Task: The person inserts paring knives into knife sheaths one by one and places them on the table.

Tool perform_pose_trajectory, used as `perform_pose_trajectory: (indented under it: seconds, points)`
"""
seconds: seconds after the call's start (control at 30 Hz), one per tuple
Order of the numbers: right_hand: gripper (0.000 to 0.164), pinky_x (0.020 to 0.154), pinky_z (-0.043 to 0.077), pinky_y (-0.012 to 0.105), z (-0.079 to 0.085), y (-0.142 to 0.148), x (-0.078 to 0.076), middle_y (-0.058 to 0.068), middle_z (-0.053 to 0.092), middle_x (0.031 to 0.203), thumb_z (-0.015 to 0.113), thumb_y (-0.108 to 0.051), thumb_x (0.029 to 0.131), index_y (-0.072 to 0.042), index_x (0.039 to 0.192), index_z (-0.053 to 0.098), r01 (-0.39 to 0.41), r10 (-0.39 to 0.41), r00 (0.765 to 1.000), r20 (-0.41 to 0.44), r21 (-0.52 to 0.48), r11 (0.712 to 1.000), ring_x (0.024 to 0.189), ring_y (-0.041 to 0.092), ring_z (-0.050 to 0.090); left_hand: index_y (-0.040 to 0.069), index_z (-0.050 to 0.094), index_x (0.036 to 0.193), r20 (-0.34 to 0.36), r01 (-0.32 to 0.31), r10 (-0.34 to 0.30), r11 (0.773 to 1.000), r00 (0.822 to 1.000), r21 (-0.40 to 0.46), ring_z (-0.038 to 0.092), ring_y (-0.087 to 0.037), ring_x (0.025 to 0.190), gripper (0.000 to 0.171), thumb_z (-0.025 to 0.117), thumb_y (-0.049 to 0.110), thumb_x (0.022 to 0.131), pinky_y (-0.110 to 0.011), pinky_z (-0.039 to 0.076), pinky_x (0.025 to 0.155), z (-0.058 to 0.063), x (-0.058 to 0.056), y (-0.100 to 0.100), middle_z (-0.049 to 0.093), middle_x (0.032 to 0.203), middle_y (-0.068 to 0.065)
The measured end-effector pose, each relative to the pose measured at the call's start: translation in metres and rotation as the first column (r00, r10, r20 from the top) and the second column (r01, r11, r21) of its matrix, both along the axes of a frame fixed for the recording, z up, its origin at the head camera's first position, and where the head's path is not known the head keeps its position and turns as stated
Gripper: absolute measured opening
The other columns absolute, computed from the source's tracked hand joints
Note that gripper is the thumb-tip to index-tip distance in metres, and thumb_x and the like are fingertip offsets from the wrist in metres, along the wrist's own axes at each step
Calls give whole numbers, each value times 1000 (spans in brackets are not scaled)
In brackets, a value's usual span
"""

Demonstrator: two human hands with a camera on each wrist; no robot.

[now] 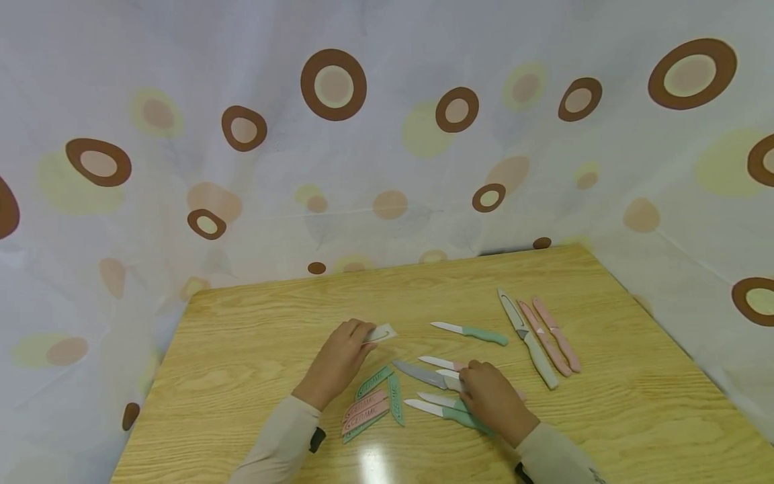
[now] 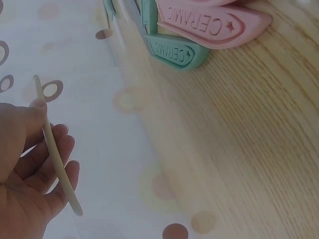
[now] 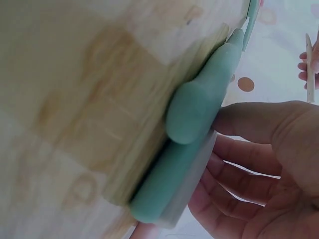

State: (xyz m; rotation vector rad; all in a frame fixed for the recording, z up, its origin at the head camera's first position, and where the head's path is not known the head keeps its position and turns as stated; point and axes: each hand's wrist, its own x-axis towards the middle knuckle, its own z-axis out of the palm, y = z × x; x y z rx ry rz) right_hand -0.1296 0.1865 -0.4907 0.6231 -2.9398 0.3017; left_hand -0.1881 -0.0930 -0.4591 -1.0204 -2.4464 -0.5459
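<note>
Looks like the sheathing step: left hand [image 1: 341,359] is pinching the white sheath [image 1: 381,333] just over the bench [image 1: 272,302]; right hand [image 1: 492,396] is on the handles by the white knife [image 1: 420,374], can't tell if it's actually gripping. Next move probably calls for lifting that knife, blade lined up with the sheath. My count: 3 green sheaths [image 1: 396,400] and 2 pink sheaths [image 1: 371,415] loose, 6 bare knives [image 1: 486,335] visible, 3 sheathed knives [image 1: 547,343].
</note>
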Motion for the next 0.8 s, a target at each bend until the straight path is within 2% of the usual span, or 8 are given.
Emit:
perform_pose_trajectory:
  seconds: [0.5,0.63,0.73,0.8]
  points:
    - [15,50,42,25,1,2,-1,-1,47,66,74,-4,71,-6,68,60,-59,57,997,-45,-37,998,58,12,44,-1,58,114,-17,7,-7,1000,1000,-6,54,-19,97,27,59,13,91,-24,48,81,0,1,-1,58,106,-8]
    - [4,50,41,24,6,5,-4,1,52,68,67,-2,73,-4,73,64,-18,17,1000,-23,-56,998,58,11,43,-1,58,114,-17,13,-13,1000,1000,6,54,-19,98,27,59,13,91,-24,47,83,-1,1,-1,58,107,-9]
    - [9,54,45,25,13,8,-5,3,57,74,66,-3,73,-1,82,67,32,-35,999,-25,-103,994,63,12,48,-1,57,115,-11,12,-12,1000,1000,13,53,-19,100,27,58,13,91,-24,46,84,-2,1,-2,57,109,-9]
    - [11,59,49,28,18,10,-5,6,59,79,69,-6,75,0,84,67,49,-57,997,-57,-130,990,68,15,53,0,56,116,-6,9,-9,1000,1000,12,53,-19,101,28,58,13,92,-24,46,85,-3,1,-2,56,110,-8]
